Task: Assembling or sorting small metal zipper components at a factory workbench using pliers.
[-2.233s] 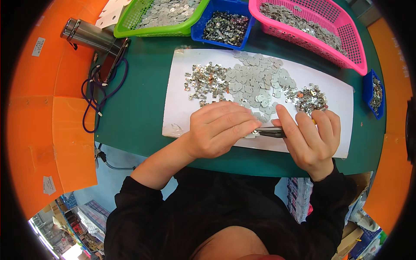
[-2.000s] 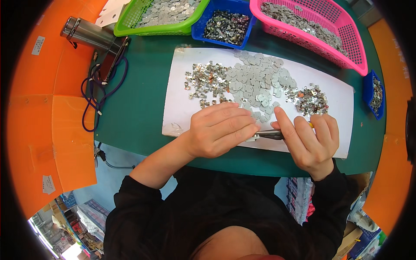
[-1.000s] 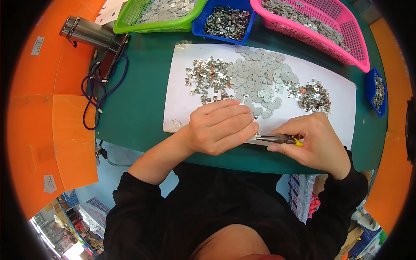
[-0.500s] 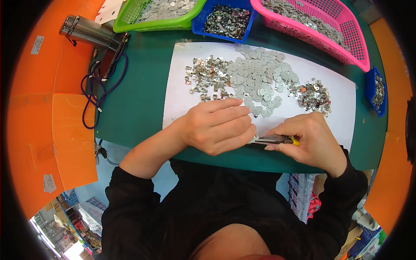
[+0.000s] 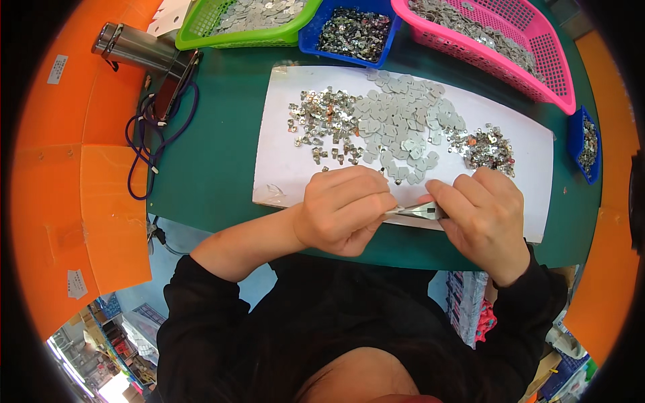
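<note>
My right hand (image 5: 482,218) is closed round a pair of pliers (image 5: 422,211), whose metal jaws point left. Their tips meet a small light-grey plate (image 5: 394,211) pinched in the fingertips of my left hand (image 5: 344,209); most of that piece is hidden. Both hands are above the near edge of a white board (image 5: 289,181). Beyond them on the board lies a heap of flat grey plates (image 5: 396,111). Small shiny metal clips (image 5: 322,114) are scattered to its left, and a pile of small metal parts (image 5: 489,148) is to its right.
On the green table (image 5: 222,141), a green basket (image 5: 269,35), a blue bin (image 5: 342,57) and a pink basket (image 5: 484,64) stand at the back, holding metal parts. A small blue bin (image 5: 576,144) is at right. A steel flask (image 5: 138,48) and purple cord (image 5: 161,144) lie left.
The pliers have turned in my right hand, so the flat of their jaws shows. My left hand has rolled with its fingers more curled. The board's contents look the same.
</note>
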`<control>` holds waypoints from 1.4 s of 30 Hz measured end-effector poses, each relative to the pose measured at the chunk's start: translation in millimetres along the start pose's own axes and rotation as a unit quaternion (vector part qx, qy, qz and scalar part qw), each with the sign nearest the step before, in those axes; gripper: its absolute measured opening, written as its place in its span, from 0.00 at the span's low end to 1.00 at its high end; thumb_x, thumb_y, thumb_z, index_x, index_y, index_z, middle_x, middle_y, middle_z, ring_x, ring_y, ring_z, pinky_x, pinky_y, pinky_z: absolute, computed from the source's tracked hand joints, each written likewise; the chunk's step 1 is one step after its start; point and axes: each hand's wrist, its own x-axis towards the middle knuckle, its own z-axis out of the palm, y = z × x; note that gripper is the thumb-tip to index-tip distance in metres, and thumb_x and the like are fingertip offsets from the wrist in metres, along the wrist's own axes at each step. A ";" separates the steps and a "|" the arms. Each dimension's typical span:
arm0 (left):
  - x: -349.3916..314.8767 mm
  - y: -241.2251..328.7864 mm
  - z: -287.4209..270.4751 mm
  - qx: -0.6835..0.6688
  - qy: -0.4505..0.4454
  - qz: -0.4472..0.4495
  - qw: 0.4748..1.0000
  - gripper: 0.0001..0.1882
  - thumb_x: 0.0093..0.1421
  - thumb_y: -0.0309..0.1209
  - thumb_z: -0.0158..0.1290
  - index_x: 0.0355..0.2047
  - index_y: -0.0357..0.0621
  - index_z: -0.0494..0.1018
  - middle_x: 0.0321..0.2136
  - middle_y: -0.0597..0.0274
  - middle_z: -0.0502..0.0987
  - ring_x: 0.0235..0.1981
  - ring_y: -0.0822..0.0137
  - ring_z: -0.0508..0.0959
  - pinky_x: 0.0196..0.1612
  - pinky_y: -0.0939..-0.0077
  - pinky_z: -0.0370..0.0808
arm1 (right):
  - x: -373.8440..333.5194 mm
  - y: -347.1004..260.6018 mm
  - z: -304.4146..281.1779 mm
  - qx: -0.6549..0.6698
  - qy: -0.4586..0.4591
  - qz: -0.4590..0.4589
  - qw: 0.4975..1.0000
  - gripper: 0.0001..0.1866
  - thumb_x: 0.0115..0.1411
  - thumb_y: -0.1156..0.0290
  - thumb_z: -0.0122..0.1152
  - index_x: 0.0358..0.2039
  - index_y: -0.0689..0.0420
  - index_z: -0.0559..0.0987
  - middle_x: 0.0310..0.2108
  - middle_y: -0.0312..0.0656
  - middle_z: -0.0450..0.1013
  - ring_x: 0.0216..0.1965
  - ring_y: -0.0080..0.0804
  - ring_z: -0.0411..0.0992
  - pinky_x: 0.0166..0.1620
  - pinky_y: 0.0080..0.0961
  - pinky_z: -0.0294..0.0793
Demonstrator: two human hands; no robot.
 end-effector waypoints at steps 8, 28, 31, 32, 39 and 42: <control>2.5 10.8 6.4 -0.022 0.003 -0.164 0.986 0.03 0.58 0.18 0.50 0.29 0.32 0.74 0.24 0.53 0.77 0.24 0.60 0.78 0.28 0.74 0.74 | 6.2 -2.2 3.2 -0.086 0.020 0.047 0.995 0.10 0.44 0.76 0.69 0.28 0.55 0.79 0.19 0.36 0.65 0.23 0.35 0.65 0.26 0.34 0.63; 24.1 11.2 -10.1 -0.114 -0.096 -0.346 0.926 0.12 0.69 0.26 0.45 0.31 0.32 0.73 0.26 0.58 0.76 0.28 0.69 0.77 0.32 0.77 0.74 | 13.0 8.2 1.7 0.374 -0.195 0.259 0.869 0.16 0.61 0.62 0.60 0.23 0.62 0.77 0.16 0.51 0.67 0.19 0.50 0.67 0.25 0.38 0.64; 23.3 9.3 -10.5 -0.093 -0.104 -0.337 0.931 0.11 0.68 0.25 0.45 0.30 0.33 0.73 0.25 0.57 0.76 0.27 0.68 0.78 0.31 0.76 0.74 | 15.7 9.7 1.4 0.365 -0.205 0.257 0.871 0.16 0.61 0.61 0.59 0.23 0.62 0.78 0.15 0.51 0.67 0.19 0.51 0.68 0.25 0.38 0.65; 23.7 8.6 -10.6 -0.092 -0.109 -0.339 0.930 0.11 0.68 0.25 0.45 0.30 0.33 0.73 0.25 0.57 0.76 0.27 0.68 0.78 0.31 0.75 0.75 | 16.1 10.6 1.6 0.353 -0.207 0.248 0.878 0.16 0.61 0.61 0.59 0.23 0.62 0.78 0.15 0.51 0.67 0.19 0.51 0.68 0.25 0.38 0.65; 26.1 7.7 -11.0 -0.059 -0.109 -0.317 0.940 0.09 0.66 0.24 0.47 0.29 0.34 0.74 0.24 0.56 0.76 0.25 0.66 0.78 0.29 0.75 0.74 | 18.9 13.3 0.8 0.338 -0.243 0.239 0.877 0.18 0.64 0.60 0.57 0.25 0.62 0.79 0.16 0.42 0.72 0.19 0.32 0.72 0.27 0.27 0.67; 27.7 8.6 -11.0 -0.024 -0.114 -0.292 0.949 0.09 0.65 0.23 0.48 0.29 0.34 0.74 0.23 0.56 0.76 0.24 0.65 0.78 0.28 0.74 0.74 | 17.1 13.5 4.2 0.345 -0.243 0.239 0.875 0.18 0.64 0.60 0.57 0.25 0.62 0.78 0.16 0.41 0.73 0.19 0.32 0.72 0.27 0.28 0.67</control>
